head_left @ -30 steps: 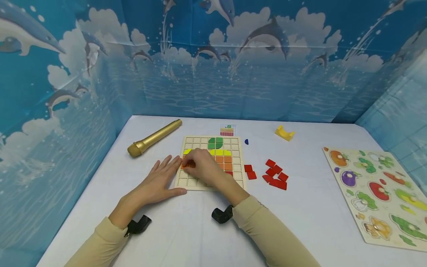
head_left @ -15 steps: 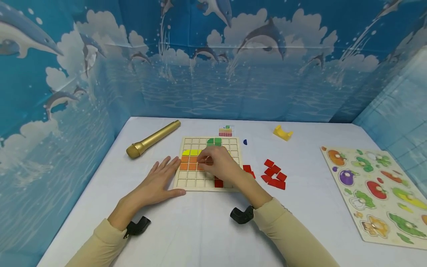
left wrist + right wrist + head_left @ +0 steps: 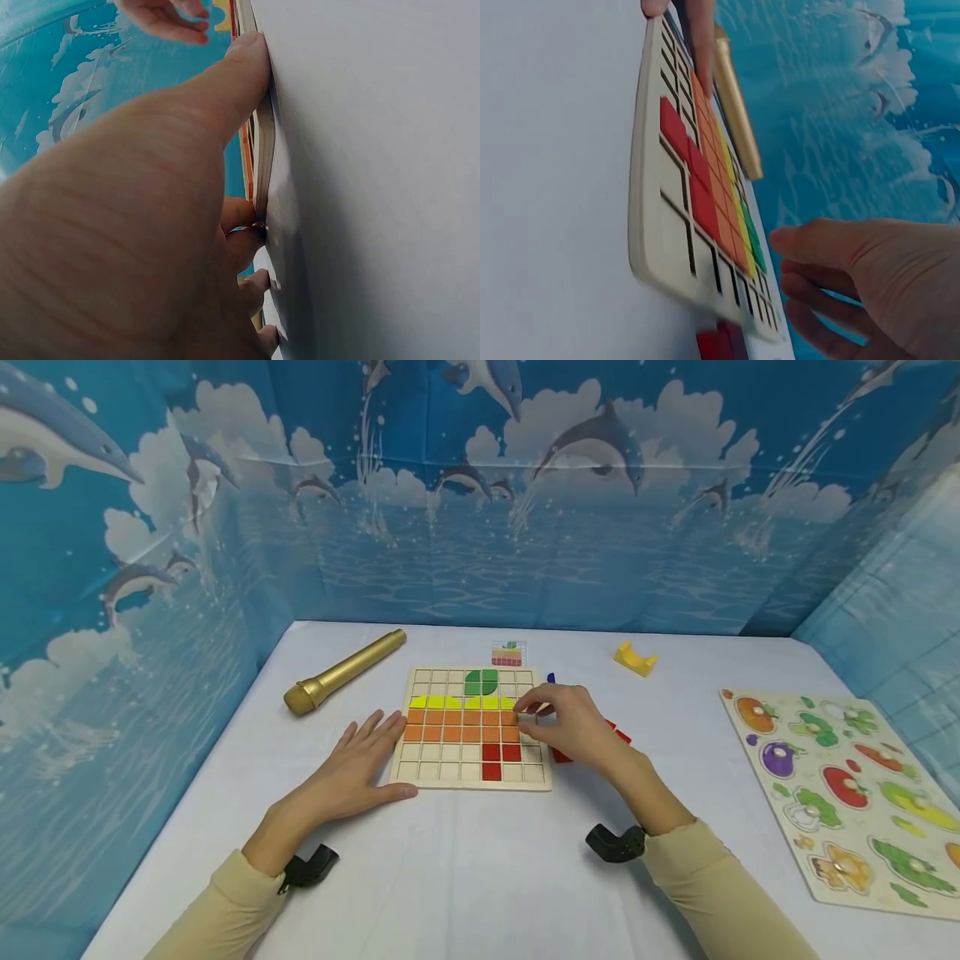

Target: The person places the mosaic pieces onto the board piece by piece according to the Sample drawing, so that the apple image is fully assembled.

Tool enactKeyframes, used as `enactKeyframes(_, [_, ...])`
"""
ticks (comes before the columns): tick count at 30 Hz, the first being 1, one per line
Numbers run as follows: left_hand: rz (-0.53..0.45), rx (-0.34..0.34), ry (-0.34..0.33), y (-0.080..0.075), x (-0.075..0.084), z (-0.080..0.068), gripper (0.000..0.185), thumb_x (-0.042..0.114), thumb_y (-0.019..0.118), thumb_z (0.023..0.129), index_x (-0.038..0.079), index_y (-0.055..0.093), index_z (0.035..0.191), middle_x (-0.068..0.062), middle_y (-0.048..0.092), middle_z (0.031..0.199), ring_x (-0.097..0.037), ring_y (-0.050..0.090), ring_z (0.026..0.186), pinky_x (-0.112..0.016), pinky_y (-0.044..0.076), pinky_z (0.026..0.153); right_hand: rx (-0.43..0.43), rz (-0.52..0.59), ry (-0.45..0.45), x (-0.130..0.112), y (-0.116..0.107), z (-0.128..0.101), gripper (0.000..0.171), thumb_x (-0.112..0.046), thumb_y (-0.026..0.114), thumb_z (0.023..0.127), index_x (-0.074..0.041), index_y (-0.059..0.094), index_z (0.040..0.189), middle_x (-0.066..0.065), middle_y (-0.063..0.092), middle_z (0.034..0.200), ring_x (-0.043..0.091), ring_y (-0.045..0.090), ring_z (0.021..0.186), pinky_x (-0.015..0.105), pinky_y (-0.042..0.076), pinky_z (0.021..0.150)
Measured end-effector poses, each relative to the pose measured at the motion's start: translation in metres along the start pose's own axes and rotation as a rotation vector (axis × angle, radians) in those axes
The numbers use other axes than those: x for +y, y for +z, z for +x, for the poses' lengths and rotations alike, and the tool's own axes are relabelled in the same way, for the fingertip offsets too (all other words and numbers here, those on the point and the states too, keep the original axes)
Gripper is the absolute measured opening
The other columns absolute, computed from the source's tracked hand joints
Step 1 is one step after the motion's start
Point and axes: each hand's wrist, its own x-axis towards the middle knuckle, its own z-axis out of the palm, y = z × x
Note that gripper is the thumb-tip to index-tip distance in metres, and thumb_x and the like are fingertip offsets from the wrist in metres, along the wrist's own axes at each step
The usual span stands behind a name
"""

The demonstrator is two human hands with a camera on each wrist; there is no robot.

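A wooden grid board point(image 3: 431, 771) lies flat on the table. Set in it are green leaf-shaped pieces point(image 3: 481, 682), a row of yellow pieces point(image 3: 491, 702), two rows of orange square tiles point(image 3: 453, 726) and 3 red tiles point(image 3: 491, 762). My left hand point(image 3: 352, 768) rests flat at the board's left edge, fingers spread and thumb near the front-left corner. Above the board's right edge hovers my right hand point(image 3: 573, 727), its fingers loosely bent. In the right wrist view, nothing shows between that hand's point(image 3: 870, 277) thumb and fingers. It partly hides the loose red tiles point(image 3: 561, 757).
A small pattern card point(image 3: 509, 653) lies behind the board, and a blue piece point(image 3: 551, 677) by its back-right corner. A gold microphone point(image 3: 345, 672) lies back left. Further right are a yellow curved piece point(image 3: 636, 658) and a vegetable knob puzzle point(image 3: 798, 810).
My right hand has travelled rightward from the board's left side, across the orange rows, to its right edge. The orange tiles it covered now show. My left hand stays put.
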Motion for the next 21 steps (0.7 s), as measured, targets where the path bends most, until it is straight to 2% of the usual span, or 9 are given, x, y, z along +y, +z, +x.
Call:
enactKeyframes(9, [-0.008,-0.006,-0.018,0.0,0.002,-0.001,0.106,0.064,0.072,0.091,0.007,0.025,0.168,-0.011,0.022,0.176,-0.038,0.011,0.164,-0.064,0.007,0.131,-0.069,-0.045,0.085,0.031,-0.023,-0.018,0.031,-0.013,0.082,0.092,-0.008,0.076,0.121,0.007,0.075,0.118,0.025,0.068,0.108,0.049,0.061,0.097])
enactKeyframes(14, [-0.01,-0.005,-0.019,0.0,0.002,-0.001,0.106,0.064,0.072,0.091,0.007,0.025,0.168,-0.01,0.022,0.176,-0.038,0.011,0.164,-0.064,0.007,0.131,-0.102,-0.071,0.109,0.036,-0.021,-0.02,0.036,-0.015,0.085,0.089,-0.008,0.076,0.123,0.007,0.075,0.119,0.025,0.066,0.108,0.048,0.061,0.097])
enactKeyframes(21, [-0.011,-0.005,-0.017,-0.001,0.001,0.0,0.106,0.065,0.071,0.091,0.008,0.024,0.168,-0.009,0.022,0.176,-0.038,0.01,0.164,-0.063,0.007,0.131,-0.073,-0.099,0.121,0.035,-0.017,-0.019,0.034,-0.015,0.086,0.087,-0.008,0.077,0.119,0.006,0.075,0.112,0.022,0.065,0.101,0.046,0.061,0.094])
